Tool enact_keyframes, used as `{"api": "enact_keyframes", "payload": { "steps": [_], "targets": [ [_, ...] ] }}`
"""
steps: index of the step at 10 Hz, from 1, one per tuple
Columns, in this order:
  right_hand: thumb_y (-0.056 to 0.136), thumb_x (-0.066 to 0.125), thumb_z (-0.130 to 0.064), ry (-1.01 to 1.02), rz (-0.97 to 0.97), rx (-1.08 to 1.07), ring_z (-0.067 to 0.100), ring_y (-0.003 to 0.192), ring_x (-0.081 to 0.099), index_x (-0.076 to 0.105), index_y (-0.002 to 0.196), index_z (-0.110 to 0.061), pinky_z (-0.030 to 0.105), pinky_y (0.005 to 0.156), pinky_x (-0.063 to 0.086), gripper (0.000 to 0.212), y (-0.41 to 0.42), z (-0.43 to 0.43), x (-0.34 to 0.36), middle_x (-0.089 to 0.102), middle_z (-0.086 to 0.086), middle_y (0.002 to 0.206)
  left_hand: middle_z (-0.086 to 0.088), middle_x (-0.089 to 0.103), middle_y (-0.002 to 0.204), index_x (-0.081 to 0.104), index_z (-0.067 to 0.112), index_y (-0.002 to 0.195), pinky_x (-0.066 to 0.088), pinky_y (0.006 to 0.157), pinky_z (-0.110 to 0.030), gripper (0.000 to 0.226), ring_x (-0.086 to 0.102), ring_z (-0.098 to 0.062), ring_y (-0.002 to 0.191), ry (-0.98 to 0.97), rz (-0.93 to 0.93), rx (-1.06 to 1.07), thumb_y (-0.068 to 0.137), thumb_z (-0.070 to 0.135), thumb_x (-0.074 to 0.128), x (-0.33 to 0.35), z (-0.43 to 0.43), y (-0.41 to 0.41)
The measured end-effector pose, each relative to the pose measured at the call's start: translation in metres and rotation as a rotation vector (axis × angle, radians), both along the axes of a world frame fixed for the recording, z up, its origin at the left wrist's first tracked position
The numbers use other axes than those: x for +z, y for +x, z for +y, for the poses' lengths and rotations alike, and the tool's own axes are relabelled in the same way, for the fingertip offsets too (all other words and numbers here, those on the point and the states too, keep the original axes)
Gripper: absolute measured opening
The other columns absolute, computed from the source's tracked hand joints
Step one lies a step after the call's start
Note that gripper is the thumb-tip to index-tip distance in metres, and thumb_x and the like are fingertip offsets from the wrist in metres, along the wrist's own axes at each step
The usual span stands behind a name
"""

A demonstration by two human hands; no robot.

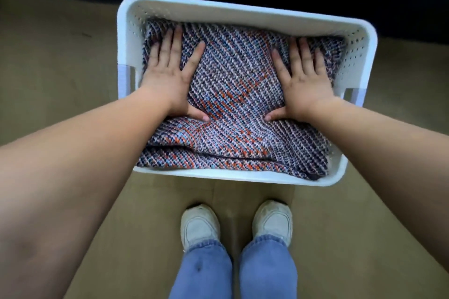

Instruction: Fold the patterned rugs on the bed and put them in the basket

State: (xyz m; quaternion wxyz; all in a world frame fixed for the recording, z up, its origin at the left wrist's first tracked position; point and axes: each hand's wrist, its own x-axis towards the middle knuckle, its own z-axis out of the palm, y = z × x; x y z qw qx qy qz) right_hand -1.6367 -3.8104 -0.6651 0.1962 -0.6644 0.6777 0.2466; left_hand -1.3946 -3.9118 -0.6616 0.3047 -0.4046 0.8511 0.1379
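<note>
Both forearms reach down; left hand [167,75] and right hand [305,80] lie flat, fingers spread, holding nothing, pressing folded patterned rug [233,104] into white basket [243,14] on floor. Probably two layers. Packing step; next: lift hands, fetch remaining rugs.

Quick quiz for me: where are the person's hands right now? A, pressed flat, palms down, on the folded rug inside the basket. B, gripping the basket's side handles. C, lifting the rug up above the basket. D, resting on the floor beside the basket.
A: the left hand and the right hand lie open with fingers spread on the folded patterned rug, which sits inside the white basket.
</note>
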Motion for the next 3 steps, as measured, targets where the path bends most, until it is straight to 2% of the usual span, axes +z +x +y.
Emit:
{"api": "enact_keyframes", "payload": {
  "steps": [1,2,3],
  "targets": [
    [0.066,0.061,-0.07,0.004,-0.027,-0.096,0.035,0.143,-0.011,-0.017,0.146,-0.022,0.047,0.115,-0.005,0.122,0.015,0.01,0.041,-0.014,0.018,0.155,-0.022,-0.026,0.15,-0.035,0.024,0.137,-0.005,0.112,-0.05,0.139,-0.02,-0.036,0.14,0.023,-0.063,0.027,0.052,0.084,0.056,0.035,0.011,-0.009],
    [0.082,0.057,-0.055,0.037,-0.073,-0.223,0.034,0.144,-0.006,-0.011,0.147,-0.02,0.046,0.116,0.004,0.101,0.036,0.033,0.093,-0.01,0.017,0.156,-0.016,-0.016,0.155,-0.011,0.022,0.147,0.004,0.114,-0.05,0.108,-0.012,-0.032,0.143,0.106,-0.049,0.113,0.076,0.061,0.06,0.084,0.032,-0.012],
    [0.088,0.051,-0.048,-0.027,-0.155,-0.216,0.03,0.145,0.001,-0.003,0.148,-0.016,0.043,0.116,0.009,0.087,0.059,0.055,0.148,-0.001,0.013,0.158,-0.012,-0.005,0.157,-0.002,0.019,0.148,0.005,0.115,-0.047,0.088,-0.006,-0.029,0.144,0.143,-0.003,0.133,0.087,0.053,0.05,0.139,0.059,-0.011]
  ]
}}
